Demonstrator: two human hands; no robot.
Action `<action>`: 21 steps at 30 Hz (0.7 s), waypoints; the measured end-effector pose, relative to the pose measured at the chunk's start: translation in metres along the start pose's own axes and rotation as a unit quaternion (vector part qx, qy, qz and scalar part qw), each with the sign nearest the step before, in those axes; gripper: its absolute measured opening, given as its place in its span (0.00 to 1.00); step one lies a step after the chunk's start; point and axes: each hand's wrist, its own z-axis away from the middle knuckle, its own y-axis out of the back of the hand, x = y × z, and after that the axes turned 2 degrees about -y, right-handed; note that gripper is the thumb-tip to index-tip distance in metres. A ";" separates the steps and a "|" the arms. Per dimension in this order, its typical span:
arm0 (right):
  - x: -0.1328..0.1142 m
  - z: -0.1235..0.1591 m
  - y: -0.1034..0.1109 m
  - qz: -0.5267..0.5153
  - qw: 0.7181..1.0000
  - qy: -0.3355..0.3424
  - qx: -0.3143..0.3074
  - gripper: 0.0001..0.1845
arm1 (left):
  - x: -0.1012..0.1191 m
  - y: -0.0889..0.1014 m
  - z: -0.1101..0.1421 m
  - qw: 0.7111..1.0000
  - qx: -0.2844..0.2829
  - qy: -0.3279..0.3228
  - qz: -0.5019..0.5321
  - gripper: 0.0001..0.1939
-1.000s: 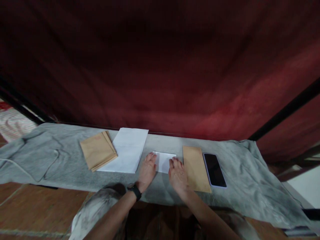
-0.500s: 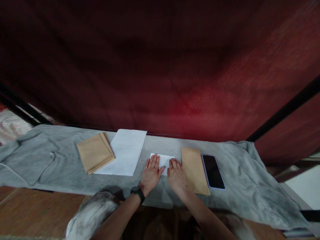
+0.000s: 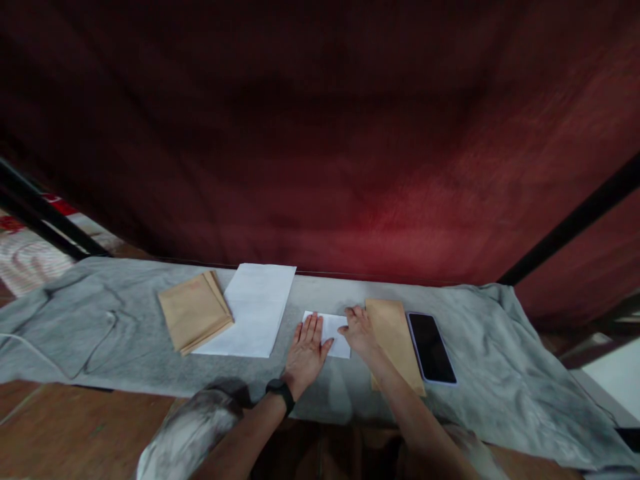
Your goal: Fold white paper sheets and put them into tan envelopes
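A small folded sheet of white paper [image 3: 337, 339] lies on the grey cloth in front of me. My left hand [image 3: 306, 348] presses flat over its left part, fingers stretched out and thumb spread to the right; a dark watch is on that wrist. At the paper's right edge, my right hand [image 3: 358, 329] has its fingers curled in, with the thumb on the paper. Those fingers partly hide the upper right corner. Just beyond that hand, a flat brown envelope [image 3: 395, 333] lies partly under my right forearm.
A phone [image 3: 432, 348] lies right of the envelope. On the left, several brown envelopes [image 3: 194, 311] are stacked, overlapping larger white sheets [image 3: 260, 307]. A thin cable [image 3: 40, 357] runs over the grey cloth [image 3: 505, 373]. Behind hangs a dark red curtain [image 3: 320, 167] between dark poles.
My right hand has gone from lying flat with fingers extended to curled fingers at the paper's right edge, slightly farther up and right. My left hand stays flat. The view has shifted slightly.
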 end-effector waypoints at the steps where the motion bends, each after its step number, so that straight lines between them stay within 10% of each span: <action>1: 0.000 -0.002 0.000 -0.004 1.000 -0.005 -0.001 0.24 | 0.000 0.000 0.000 1.000 -0.001 -0.002 0.000 0.32; 8: -0.002 -0.008 0.010 -0.059 0.998 0.006 0.004 0.12 | 0.003 0.006 0.002 1.000 0.012 0.002 0.009 0.33; 15: -0.002 0.004 0.047 -0.145 0.980 0.125 0.045 0.12 | 0.003 0.074 -0.026 0.993 0.111 0.003 -0.036 0.29; 21: 0.006 0.039 0.032 -0.086 0.971 0.222 0.001 0.16 | -0.006 0.077 -0.013 0.990 -0.005 -0.140 -0.029 0.22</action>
